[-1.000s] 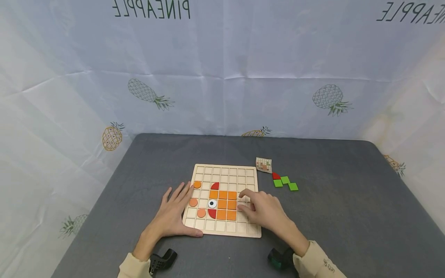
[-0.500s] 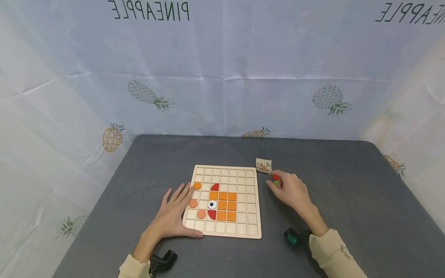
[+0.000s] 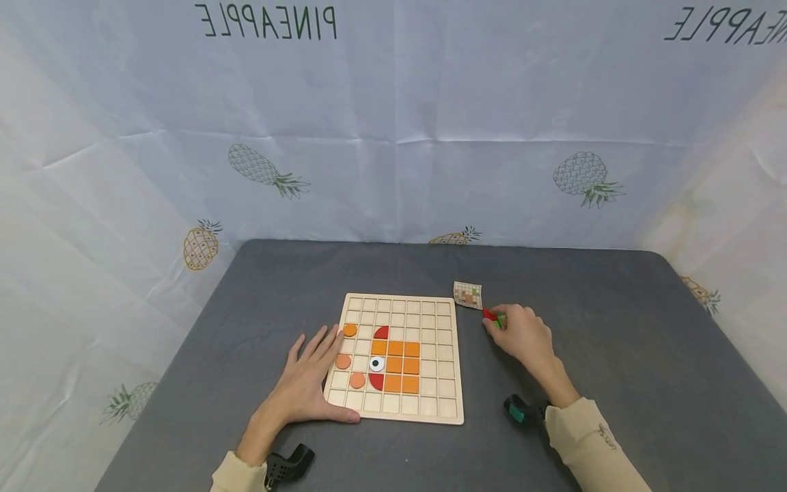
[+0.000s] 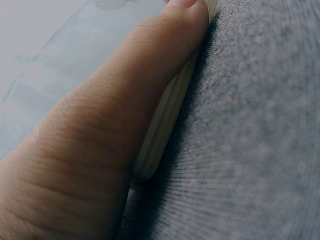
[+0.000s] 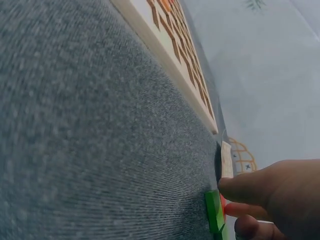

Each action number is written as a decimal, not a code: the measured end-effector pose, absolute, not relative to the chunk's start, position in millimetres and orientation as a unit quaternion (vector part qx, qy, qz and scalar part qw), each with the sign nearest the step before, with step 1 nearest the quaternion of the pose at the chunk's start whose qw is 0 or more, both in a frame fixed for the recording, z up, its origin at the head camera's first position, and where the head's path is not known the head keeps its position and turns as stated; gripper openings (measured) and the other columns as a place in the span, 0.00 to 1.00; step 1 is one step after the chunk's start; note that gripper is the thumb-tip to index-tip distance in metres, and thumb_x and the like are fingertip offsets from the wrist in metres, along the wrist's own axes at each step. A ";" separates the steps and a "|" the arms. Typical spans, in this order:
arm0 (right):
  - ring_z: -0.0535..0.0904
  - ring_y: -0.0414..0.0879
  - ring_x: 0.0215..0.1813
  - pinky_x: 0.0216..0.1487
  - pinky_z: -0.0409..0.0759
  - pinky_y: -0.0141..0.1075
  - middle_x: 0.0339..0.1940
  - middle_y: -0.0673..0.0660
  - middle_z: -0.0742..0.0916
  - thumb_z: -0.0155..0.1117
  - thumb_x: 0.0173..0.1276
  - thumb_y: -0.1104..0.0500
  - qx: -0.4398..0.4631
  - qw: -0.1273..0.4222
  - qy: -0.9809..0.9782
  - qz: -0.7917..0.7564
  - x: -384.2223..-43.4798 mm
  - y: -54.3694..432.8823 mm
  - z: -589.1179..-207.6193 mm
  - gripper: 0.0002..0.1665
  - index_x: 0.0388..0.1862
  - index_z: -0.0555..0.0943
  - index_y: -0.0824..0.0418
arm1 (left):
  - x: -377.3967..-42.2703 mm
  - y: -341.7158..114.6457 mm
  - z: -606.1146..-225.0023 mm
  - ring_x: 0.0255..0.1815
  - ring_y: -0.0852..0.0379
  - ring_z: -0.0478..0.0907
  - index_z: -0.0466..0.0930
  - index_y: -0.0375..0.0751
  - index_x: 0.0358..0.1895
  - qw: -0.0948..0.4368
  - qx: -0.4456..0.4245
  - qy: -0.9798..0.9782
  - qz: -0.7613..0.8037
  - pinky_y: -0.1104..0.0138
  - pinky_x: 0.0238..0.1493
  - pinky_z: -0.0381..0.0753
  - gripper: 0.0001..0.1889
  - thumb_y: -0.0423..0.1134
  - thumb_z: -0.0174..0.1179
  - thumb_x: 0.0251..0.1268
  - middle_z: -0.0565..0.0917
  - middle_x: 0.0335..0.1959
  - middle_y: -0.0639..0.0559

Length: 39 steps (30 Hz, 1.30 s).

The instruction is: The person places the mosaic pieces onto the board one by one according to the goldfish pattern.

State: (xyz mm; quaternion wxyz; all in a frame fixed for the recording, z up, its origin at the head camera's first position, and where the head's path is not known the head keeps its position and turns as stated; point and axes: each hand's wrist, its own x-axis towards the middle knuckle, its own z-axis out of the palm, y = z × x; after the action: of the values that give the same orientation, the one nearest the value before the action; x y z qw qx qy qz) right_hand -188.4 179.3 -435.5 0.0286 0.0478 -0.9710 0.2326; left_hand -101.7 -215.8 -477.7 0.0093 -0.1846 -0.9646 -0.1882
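Observation:
A square wooden grid board (image 3: 430, 403) lies on the table with orange squares (image 3: 402, 366), orange discs (image 3: 343, 361), red quarter-circles (image 3: 376, 381) and an eye disc (image 3: 377, 363) in it. My left hand (image 3: 307, 386) rests spread at its left edge, thumb along the front edge; the left wrist view shows that thumb (image 4: 165, 40) against the board's side (image 4: 165, 120). To the right of the board, my right hand (image 3: 522, 336) pinches a red quarter-circle piece (image 3: 489, 314) between thumb and finger. Green squares (image 5: 214, 211) lie right beside it, partly hidden by the hand.
A small pattern card (image 3: 468, 294) lies by the board's far right corner. Black wrist-mounted devices (image 3: 289, 466) sit below both hands. The grey tabletop (image 3: 590, 307) ends at a pineapple-print curtain (image 3: 393, 191).
My right hand has left the board's right side and moved right to the loose pieces, where its fingers have closed on the red one. My left hand has stayed in place.

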 end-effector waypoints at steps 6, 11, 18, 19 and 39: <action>0.61 0.41 0.15 0.16 0.53 0.31 0.10 0.49 0.73 0.71 0.68 0.51 0.028 0.014 -0.975 0.220 -188.8 180.5 -434.7 0.25 0.56 0.85 0.68 | -101.7 -215.3 -477.1 0.85 0.37 0.50 0.52 0.40 0.83 0.001 -0.182 -0.965 -0.188 0.34 0.78 0.43 0.75 0.88 0.62 0.32 0.53 0.85 0.43; 0.63 0.42 0.16 0.16 0.55 0.32 0.11 0.50 0.74 0.71 0.68 0.51 0.024 0.003 -0.975 0.221 -187.0 179.3 -433.4 0.25 0.54 0.86 0.69 | -101.1 -214.5 -475.2 0.85 0.39 0.49 0.51 0.42 0.83 -0.006 -0.176 -0.967 -0.186 0.35 0.79 0.42 0.75 0.86 0.65 0.31 0.52 0.85 0.44; 0.64 0.41 0.16 0.16 0.57 0.32 0.12 0.51 0.78 0.73 0.66 0.52 0.033 0.002 -0.973 0.227 -182.5 175.8 -431.8 0.20 0.47 0.89 0.68 | -100.9 -215.7 -476.4 0.85 0.38 0.50 0.51 0.41 0.83 0.002 -0.179 -0.967 -0.183 0.34 0.78 0.43 0.76 0.87 0.64 0.31 0.53 0.85 0.43; 0.64 0.41 0.16 0.16 0.57 0.32 0.12 0.50 0.78 0.74 0.66 0.52 0.034 0.002 -0.973 0.228 -181.8 175.3 -431.7 0.19 0.46 0.90 0.67 | -100.9 -215.9 -476.6 0.85 0.38 0.51 0.52 0.41 0.83 0.006 -0.180 -0.966 -0.184 0.34 0.78 0.43 0.75 0.87 0.63 0.31 0.54 0.85 0.43; 0.64 0.40 0.14 0.15 0.56 0.30 0.12 0.48 0.75 0.75 0.65 0.52 0.094 0.016 -0.969 0.227 -183.2 170.4 -438.8 0.19 0.51 0.88 0.61 | -102.6 -214.9 -474.8 0.86 0.39 0.49 0.49 0.43 0.83 -0.011 -0.173 -0.968 -0.182 0.34 0.78 0.42 0.75 0.84 0.67 0.31 0.52 0.86 0.45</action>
State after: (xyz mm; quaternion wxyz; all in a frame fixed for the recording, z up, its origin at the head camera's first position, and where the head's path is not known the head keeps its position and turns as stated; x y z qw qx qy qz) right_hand -183.2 170.4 -438.8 0.0157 0.0936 -0.9692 0.2274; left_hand -102.6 -214.9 -474.8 -0.0105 -0.1726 -0.9679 -0.1821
